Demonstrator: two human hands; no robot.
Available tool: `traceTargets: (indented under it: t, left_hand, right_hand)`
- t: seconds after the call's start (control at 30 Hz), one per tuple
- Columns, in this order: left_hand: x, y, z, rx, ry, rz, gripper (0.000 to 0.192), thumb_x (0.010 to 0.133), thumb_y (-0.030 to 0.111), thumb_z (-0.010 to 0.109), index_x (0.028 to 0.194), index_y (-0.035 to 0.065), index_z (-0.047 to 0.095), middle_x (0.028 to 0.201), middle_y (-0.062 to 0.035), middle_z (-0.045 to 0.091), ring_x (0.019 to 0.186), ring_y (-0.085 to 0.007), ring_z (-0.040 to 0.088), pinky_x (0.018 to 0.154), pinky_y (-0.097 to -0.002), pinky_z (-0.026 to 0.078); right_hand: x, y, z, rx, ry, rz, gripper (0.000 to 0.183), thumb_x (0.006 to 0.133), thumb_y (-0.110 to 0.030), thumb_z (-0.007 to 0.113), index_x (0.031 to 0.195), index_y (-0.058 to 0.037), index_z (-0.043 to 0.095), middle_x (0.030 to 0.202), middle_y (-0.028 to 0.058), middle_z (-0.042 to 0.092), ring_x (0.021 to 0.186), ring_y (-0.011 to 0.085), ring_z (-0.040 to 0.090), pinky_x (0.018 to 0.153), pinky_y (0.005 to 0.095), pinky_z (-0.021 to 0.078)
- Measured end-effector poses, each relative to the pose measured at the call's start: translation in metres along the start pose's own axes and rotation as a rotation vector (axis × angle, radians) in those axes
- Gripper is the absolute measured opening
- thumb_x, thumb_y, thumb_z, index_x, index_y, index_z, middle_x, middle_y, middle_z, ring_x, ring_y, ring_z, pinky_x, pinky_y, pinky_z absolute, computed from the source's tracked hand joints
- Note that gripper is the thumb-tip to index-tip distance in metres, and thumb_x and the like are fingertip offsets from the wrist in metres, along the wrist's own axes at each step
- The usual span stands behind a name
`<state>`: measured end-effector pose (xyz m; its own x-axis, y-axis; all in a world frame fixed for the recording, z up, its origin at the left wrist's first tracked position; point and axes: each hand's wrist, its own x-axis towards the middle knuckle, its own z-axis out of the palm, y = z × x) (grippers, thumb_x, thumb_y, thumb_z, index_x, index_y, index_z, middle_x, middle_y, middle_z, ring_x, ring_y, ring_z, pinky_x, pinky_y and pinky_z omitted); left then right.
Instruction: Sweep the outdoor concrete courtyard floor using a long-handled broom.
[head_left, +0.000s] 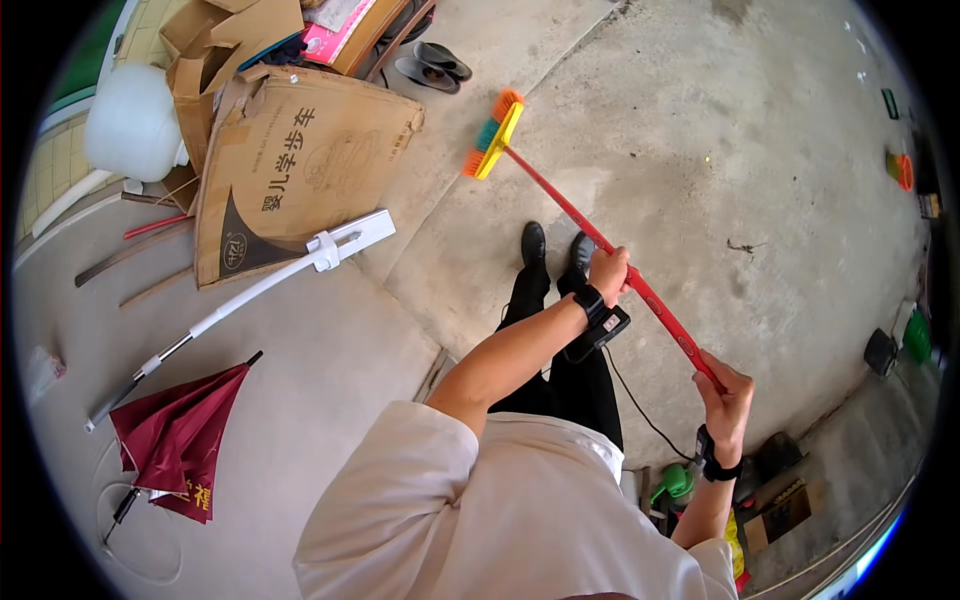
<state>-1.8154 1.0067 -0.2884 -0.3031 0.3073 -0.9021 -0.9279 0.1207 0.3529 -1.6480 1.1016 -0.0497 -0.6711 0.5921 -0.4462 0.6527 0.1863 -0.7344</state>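
A push broom (551, 184) with a long red handle slants across the view. Its yellow head (501, 141) has orange and teal bristles and is on or just above the concrete floor, up and left of my shoes; exact contact is hard to judge. My left hand (609, 274) grips the handle around its middle. Near the handle's upper end, my right hand (726, 397) wraps around it with the thumb alongside. Both wrists wear black bands with small devices, and a black cable hangs between them.
A large flattened cardboard box (315, 165) leans at the left, with a white flat mop (247, 300) by it. A folded maroon umbrella (180, 442) lies lower left. Black shoes (433, 67) stand near the top. A green watering can (675, 481) is lower right. A dry twig (744, 246) lies on the floor.
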Motion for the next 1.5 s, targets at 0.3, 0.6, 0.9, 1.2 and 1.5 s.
traceTargets:
  t: [0.3, 0.6, 0.9, 1.2, 1.5]
  left_hand:
    - [0.057, -0.026, -0.087, -0.059, 0.008, -0.383, 0.023, 0.087, 0.017, 0.053, 0.080, -0.0043, 0.055, 0.065, -0.0182, 0.061, 0.039, -0.0197, 0.049, 0.032, -0.0283, 0.036]
    - [0.103, -0.039, 0.056, 0.068, -0.114, -0.302, 0.010, 0.083, 0.007, 0.051, 0.083, -0.0029, 0.049, 0.071, -0.0202, 0.061, 0.044, -0.0173, 0.044, 0.035, -0.0292, 0.028]
    - [0.019, -0.019, 0.173, -0.018, -0.201, -0.214, 0.010, 0.080, 0.009, 0.054, 0.086, 0.0025, 0.051, 0.068, -0.0154, 0.061, 0.045, -0.0158, 0.047, 0.036, -0.0268, 0.032]
    - [0.130, 0.021, 0.094, 0.173, -0.060, -0.181, 0.008, 0.078, 0.006, 0.048, 0.073, 0.0010, 0.047, 0.067, -0.0166, 0.056, 0.043, -0.0159, 0.043, 0.034, -0.0267, 0.024]
    - [0.071, -0.010, 0.213, 0.159, -0.229, -0.053, 0.011, 0.079, 0.009, 0.054, 0.073, 0.0011, 0.051, 0.060, -0.0167, 0.058, 0.038, -0.0185, 0.046, 0.032, -0.0293, 0.031]
  right_hand:
    - [0.070, -0.004, 0.034, 0.036, -0.106, 0.084, 0.020, 0.082, 0.002, 0.066, 0.102, 0.0056, 0.070, 0.062, 0.0112, 0.058, 0.057, 0.0081, 0.048, 0.052, 0.0264, 0.0400]
    - [0.062, 0.021, -0.012, -0.152, 0.221, 0.097, 0.021, 0.082, 0.004, 0.065, 0.102, 0.0034, 0.071, 0.071, 0.0149, 0.065, 0.059, 0.0130, 0.054, 0.055, 0.0279, 0.0423]
    - [0.018, 0.002, -0.106, -0.085, 0.302, 0.139, 0.024, 0.084, 0.001, 0.064, 0.106, 0.0068, 0.069, 0.070, 0.0052, 0.061, 0.062, 0.0065, 0.048, 0.055, 0.0224, 0.0365]
    - [0.114, 0.042, -0.054, 0.106, 0.221, 0.102, 0.021, 0.083, 0.002, 0.066, 0.104, 0.0057, 0.069, 0.062, 0.0086, 0.053, 0.057, 0.0074, 0.043, 0.051, 0.0263, 0.0358]
    - [0.038, 0.042, -0.103, -0.037, 0.407, 0.092, 0.024, 0.082, 0.003, 0.066, 0.106, 0.0060, 0.070, 0.067, 0.0075, 0.061, 0.060, 0.0059, 0.048, 0.053, 0.0244, 0.0370]
